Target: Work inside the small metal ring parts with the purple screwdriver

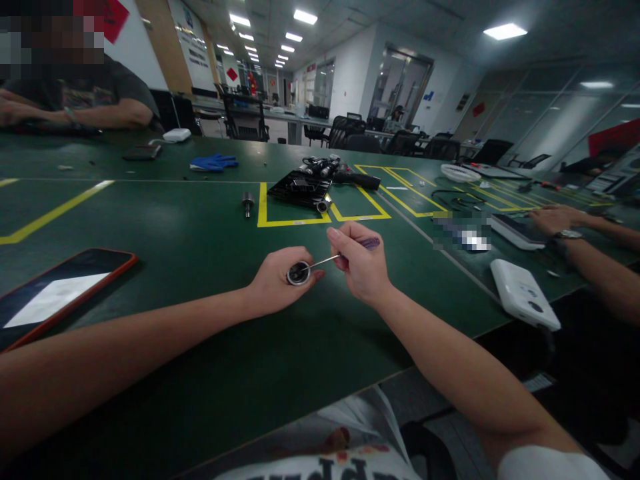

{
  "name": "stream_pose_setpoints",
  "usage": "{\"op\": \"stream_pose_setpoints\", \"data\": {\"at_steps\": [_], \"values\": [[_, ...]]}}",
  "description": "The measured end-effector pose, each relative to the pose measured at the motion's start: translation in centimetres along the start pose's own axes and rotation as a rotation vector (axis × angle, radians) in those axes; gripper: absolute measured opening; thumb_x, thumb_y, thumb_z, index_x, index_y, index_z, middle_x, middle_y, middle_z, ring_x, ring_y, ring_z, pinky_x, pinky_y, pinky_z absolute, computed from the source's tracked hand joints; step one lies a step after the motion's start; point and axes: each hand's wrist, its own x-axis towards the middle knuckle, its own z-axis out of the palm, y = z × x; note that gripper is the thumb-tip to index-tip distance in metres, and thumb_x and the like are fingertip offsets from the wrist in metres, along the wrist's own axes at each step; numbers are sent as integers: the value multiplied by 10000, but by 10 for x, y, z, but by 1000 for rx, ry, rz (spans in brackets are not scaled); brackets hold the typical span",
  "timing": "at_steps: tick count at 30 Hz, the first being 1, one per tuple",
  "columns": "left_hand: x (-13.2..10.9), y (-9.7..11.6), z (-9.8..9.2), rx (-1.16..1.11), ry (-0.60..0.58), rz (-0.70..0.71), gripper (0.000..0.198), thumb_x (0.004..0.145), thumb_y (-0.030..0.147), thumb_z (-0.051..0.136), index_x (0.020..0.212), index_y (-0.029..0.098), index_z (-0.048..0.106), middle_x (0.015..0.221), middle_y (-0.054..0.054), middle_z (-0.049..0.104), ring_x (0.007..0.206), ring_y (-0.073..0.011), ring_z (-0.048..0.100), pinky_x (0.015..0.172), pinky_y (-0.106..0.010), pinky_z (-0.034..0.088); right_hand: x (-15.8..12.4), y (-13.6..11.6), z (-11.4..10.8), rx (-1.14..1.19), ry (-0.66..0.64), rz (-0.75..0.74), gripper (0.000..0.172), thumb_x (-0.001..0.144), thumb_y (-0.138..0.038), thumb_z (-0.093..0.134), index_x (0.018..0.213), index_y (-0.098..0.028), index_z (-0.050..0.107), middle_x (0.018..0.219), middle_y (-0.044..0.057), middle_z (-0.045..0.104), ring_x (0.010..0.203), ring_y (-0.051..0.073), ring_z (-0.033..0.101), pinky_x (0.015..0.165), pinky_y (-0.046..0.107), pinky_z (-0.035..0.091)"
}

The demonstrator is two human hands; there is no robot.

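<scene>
My left hand [275, 280] is wrapped round a short metal cylinder [299, 273] whose round open end faces me; most of its body is hidden by the fingers. In my right hand [363, 263] is a screwdriver [371, 244] with a purplish handle and a thin metal shaft. The shaft slants down to the left, and its tip reaches into the cylinder's open mouth. What the tip touches inside is too dark to make out. Beyond my hands, a small metal part with a narrow stem [247, 204] stands on the green table [200, 227].
Black parts [305, 187] are heaped within yellow tape outlines. A blue glove [214, 163] lies farther back. At left rests a tablet-like device with an orange edge [60, 293]; at right, a white device [525, 293]. Another person's hands [555, 219] rest at the right; someone sits across, far left.
</scene>
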Motion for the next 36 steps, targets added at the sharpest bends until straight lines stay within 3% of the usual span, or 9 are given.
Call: {"op": "stream_pose_setpoints", "data": {"at_steps": [16,22,36], "values": [[-1,1,0,-22,5,-29,214,761,287,601,647,155,478,603,39,485,529,-79,456,493,-191,358,-1,-1,0,-59,46,-41,352,793,-309,587,507,-187,423,410,-84,388,375,42,320,404,223,257],[-2,0,0,18,11,-10,216,768,303,594,658,152,487,603,32,499,536,-86,468,490,-194,357,-3,-4,1,-166,-15,-85,342,801,-285,581,511,-177,435,448,-73,401,418,44,351,432,224,275],[-2,0,1,-14,12,-16,201,760,275,602,654,156,479,602,39,495,532,-80,464,493,-187,361,2,1,-1,39,31,60,334,771,-294,612,511,-180,437,394,-88,403,343,32,314,364,209,210]]}}
